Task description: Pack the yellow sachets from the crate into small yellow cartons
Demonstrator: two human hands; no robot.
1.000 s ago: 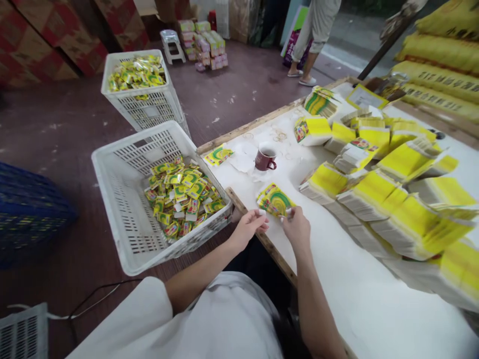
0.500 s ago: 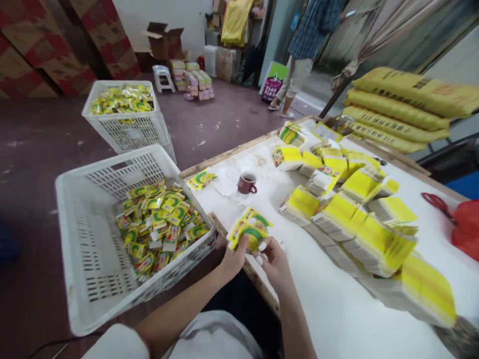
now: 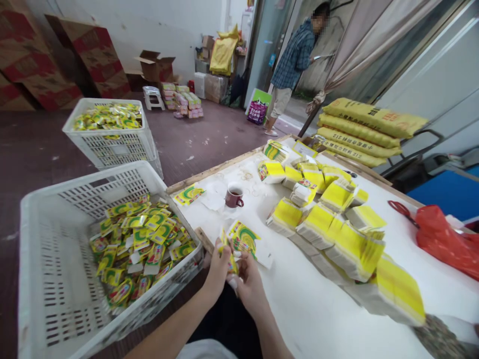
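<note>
My left hand (image 3: 217, 271) is closed around a narrow yellow-and-green printed card (image 3: 233, 266), which is folded or seen edge-on. My right hand (image 3: 250, 280) pinches the lower right of the same card, thumb and fingers together. Just beyond the hands, a flat yellow printed card (image 3: 243, 238) lies at the table's edge. To the left, a white plastic crate (image 3: 56, 199) holds many small folded cards (image 3: 144, 234) in yellow and green. Stacks of yellow cards (image 3: 337, 229) stand in rows on the white table (image 3: 299, 299) to my right.
A dark red cup (image 3: 234, 198) with dark liquid stands beyond my hands, near a loose card (image 3: 189, 194). A second filled crate (image 3: 112, 142) sits behind the first. Red plastic bag (image 3: 445, 239) at right; yellow sacks (image 3: 366, 124) and a standing person (image 3: 294, 55) farther back.
The view has swung right and up. The printed card in my hands, spread broad before, now appears narrow and upright between them. A flat card shows just beyond my hands.
</note>
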